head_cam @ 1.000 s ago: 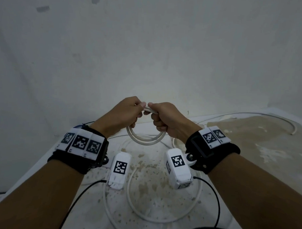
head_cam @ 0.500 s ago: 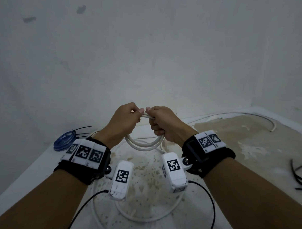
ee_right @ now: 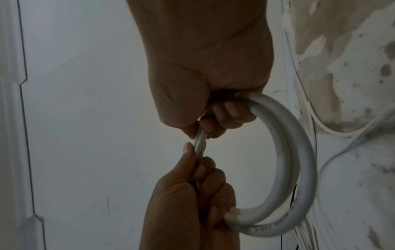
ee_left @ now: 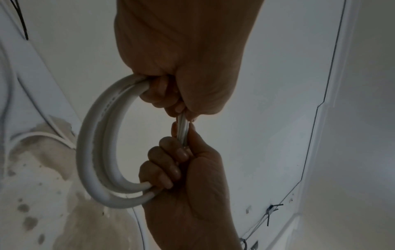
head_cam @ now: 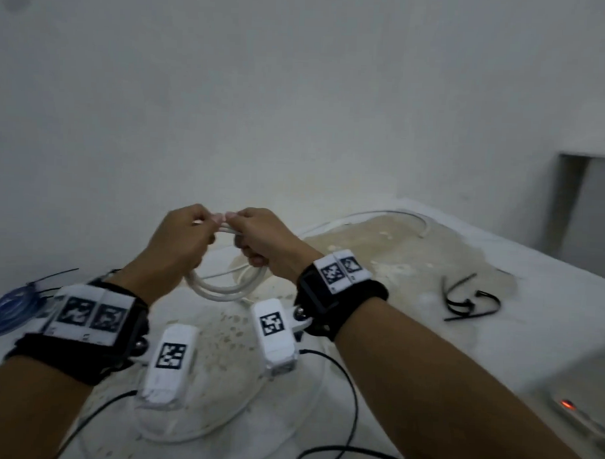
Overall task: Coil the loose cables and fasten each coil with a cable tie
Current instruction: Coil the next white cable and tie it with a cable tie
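My left hand (head_cam: 180,240) and right hand (head_cam: 263,240) both grip the white cable coil (head_cam: 220,290), fingers curled round its smooth, doubled loops hanging toward six o'clock.

No readable text anywhere

Left hand (ee_left: 188,55) and right hand (ee_left: 188,186), both hands gripping white cable coil (ee_left: 96,143), thumbs nearly meeting
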A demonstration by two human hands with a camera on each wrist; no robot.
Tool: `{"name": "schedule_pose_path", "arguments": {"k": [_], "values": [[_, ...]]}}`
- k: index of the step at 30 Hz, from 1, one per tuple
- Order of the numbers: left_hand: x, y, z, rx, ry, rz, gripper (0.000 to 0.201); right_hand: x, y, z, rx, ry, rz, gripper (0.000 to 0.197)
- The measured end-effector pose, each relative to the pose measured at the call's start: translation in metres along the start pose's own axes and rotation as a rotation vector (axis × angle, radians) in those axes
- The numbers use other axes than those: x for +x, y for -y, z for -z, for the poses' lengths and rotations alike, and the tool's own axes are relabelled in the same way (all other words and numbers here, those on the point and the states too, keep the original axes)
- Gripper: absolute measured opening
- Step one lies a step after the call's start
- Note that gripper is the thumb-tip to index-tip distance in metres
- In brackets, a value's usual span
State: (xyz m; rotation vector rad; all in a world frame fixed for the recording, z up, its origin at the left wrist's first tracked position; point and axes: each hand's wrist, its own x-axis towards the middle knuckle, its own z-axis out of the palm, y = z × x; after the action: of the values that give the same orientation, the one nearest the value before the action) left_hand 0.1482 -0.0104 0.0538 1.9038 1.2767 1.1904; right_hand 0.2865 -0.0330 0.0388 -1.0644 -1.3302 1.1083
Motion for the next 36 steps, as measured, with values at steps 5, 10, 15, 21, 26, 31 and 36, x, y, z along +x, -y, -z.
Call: {"name": "schedule_pose_path", "arguments": {"k": [5,10,15,21,26,31,36], "values": [[-0.004,-0.005,-0.033,0.02,0.035,-0.024,0.024,-0.016,-0.012,0.047,-0.129,-0.15,-0.051,0.048],[-0.016,-0.018,-0.065,-0.015,0.102,-0.015,0.024,-0.05,-0.031,0.134,-0.937,-0.352,-0.224,0.03],[-0.022,-0.028,-0.076,-0.061,0.163,0.005,0.025,-0.09,-0.044,0.21,-1.184,-0.345,-0.512,0.016],[-0.028,-0.031,-0.079,-0.071,0.192,0.025,0.025,-0.123,-0.057,0.228,-1.429,-0.277,-0.693,0.012],[-0.029,-0.028,-0.075,-0.077,0.195,0.032,0.025,-0.097,-0.086,0.244,-1.434,-0.254,-0.691,0.037],[-0.025,-0.023,-0.068,-0.082,0.177,0.053,0.026,-0.086,-0.078,0.23,-1.448,-0.138,-0.606,0.026],[-0.024,-0.019,-0.066,-0.095,0.186,0.059,0.026,-0.085,-0.075,0.229,-1.37,-0.393,-0.537,0.032]]}}
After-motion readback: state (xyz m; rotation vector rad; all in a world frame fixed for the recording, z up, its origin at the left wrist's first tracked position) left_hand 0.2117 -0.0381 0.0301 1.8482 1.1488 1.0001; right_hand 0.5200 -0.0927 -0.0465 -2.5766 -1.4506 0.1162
